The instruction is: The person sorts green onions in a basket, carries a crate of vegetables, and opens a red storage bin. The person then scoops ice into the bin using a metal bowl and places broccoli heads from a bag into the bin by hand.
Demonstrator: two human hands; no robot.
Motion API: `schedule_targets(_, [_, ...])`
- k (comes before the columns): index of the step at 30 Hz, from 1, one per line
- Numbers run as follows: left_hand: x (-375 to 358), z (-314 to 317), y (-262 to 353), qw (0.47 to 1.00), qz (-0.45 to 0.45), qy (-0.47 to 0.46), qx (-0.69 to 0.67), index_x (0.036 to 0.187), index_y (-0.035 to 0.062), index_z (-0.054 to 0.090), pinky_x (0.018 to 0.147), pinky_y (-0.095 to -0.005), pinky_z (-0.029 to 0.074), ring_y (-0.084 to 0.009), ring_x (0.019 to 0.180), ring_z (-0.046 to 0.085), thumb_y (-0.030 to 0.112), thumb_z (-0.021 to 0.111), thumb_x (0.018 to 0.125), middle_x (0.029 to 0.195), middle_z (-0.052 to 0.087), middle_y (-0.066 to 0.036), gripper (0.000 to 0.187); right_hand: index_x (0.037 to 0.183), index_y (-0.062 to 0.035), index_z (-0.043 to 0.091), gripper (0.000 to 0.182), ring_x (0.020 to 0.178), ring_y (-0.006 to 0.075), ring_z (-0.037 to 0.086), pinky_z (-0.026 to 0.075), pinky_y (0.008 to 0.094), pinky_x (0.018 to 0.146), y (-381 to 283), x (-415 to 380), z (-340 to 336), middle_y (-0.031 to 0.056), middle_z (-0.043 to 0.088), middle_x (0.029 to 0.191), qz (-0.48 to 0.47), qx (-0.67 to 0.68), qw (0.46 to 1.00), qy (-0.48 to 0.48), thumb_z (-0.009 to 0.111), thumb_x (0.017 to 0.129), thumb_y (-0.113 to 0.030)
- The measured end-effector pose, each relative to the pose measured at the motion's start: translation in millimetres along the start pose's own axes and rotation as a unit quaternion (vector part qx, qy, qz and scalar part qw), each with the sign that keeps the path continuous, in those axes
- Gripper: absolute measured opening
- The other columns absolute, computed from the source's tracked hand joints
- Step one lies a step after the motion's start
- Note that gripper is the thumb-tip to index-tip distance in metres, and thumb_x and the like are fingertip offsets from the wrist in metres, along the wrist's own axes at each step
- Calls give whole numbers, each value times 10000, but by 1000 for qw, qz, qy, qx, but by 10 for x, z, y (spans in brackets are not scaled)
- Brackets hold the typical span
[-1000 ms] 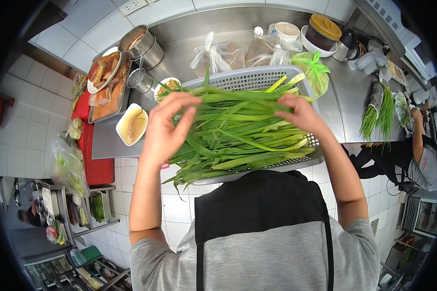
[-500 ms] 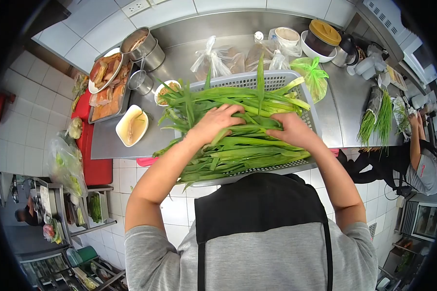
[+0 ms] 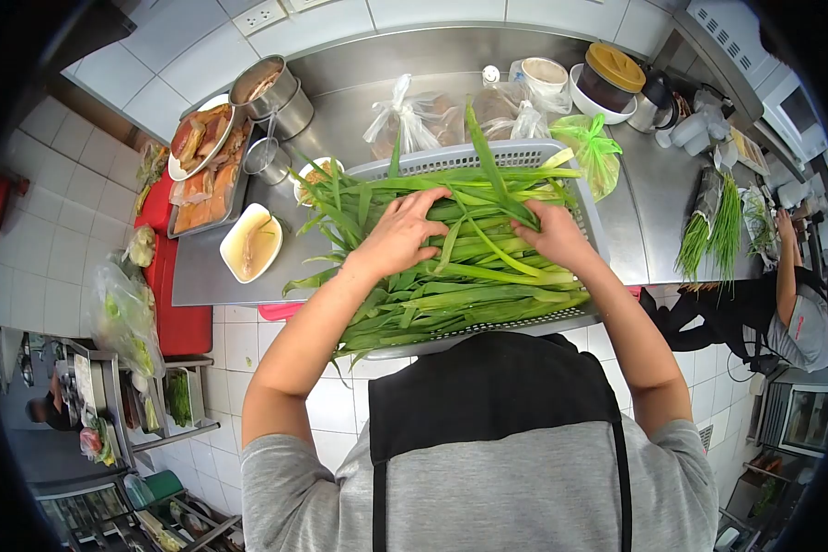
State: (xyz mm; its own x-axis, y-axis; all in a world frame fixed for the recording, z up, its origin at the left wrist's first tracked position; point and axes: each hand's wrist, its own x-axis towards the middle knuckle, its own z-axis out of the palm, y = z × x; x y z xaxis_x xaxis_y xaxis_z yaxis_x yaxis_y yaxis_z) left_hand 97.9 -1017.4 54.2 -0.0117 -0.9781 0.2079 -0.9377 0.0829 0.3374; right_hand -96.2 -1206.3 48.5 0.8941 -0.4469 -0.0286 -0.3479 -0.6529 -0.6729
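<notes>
Long green leafy stalks [image 3: 488,299] fill a grey perforated basket [image 3: 595,221] on the steel counter, their leaf ends spilling over its left side. My left hand [image 3: 400,230] lies on the leaves left of the middle, its fingers spread and bent, with a leaf beside the thumb. Further right, my right hand [image 3: 552,232] has its fingers curled round some green leaves near the pale stalk ends. One broad leaf stands up between the hands, toward the back of the basket.
Tied plastic bags [image 3: 414,120] stand behind the basket, a green bag [image 3: 591,152] at its right corner. Left are a white bowl [image 3: 251,241], metal pots [image 3: 285,101] and a meat tray [image 3: 213,198]. A co-worker [image 3: 791,299] is at far right.
My left hand has shifted slightly left and its fingers have spread. My right hand has moved up a little, and the upright leaf now leans left. The basket has shifted slightly.
</notes>
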Motion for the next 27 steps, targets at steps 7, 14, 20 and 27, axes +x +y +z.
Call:
schedule_targets(7, [-107,-2,271,998,-26,-50,-19,781,111,673,996,-441,232,-305,1213,289,198,685,706,1294,347,-76,115,948,-40,604,267,798,350,580,466,428,705,28,-39,123,198,606,836,-54,-78,995,1,654,718,-166])
schedule_targets(14, [-349,273,416,989,-67,-93,-96,837,104,672,916,-408,329,-291,1080,399,162,637,762,1161,388,-92,101,888,-62,635,221,824,298,578,479,410,694,-73,1,168,103,525,866,-76,-250,965,-40,676,694,-160])
schedule_targets(20, [-308,-146,483,990,-54,73,-111,892,76,647,889,-379,404,-283,1066,468,19,618,735,1233,381,-111,170,912,-26,602,245,811,243,579,465,351,717,-9,137,-210,81,564,851,-184,-86,979,1,681,703,-126])
schedule_targets(27, [-129,-375,392,955,-50,249,-155,814,34,621,799,-314,449,-234,932,559,-114,527,686,991,548,-105,218,974,-16,527,218,760,157,544,451,302,709,-354,31,-820,39,553,795,-33,322,944,62,576,860,-194])
